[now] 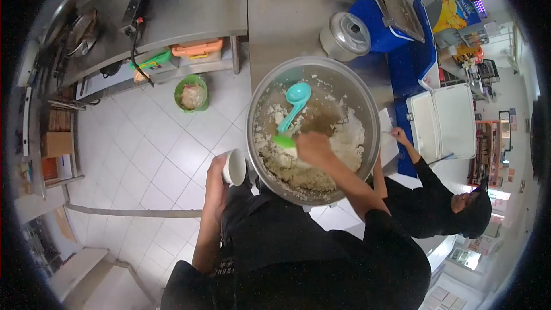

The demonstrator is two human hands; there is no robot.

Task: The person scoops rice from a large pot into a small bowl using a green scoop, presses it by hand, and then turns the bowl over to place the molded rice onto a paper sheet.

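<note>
A big metal pot (259,100) sits on the steel counter, partly filled with white cooked rice (348,138). My right hand (313,147) is inside the pot, closed on the handle of a green rice paddle (283,142) that lies on the rice. A turquoise scoop (296,99) rests in the pot, untouched. My left hand (216,179) holds a small white bowl (234,167) just outside the pot's left rim, its mouth turned toward the pot.
Another person in black (442,201) stands at my right, one hand on a paper (385,138) on the counter. A pot lid (345,35), blue cooler (396,28) and open white box (443,120) lie beyond. A green bucket (191,93) stands on the tiled floor.
</note>
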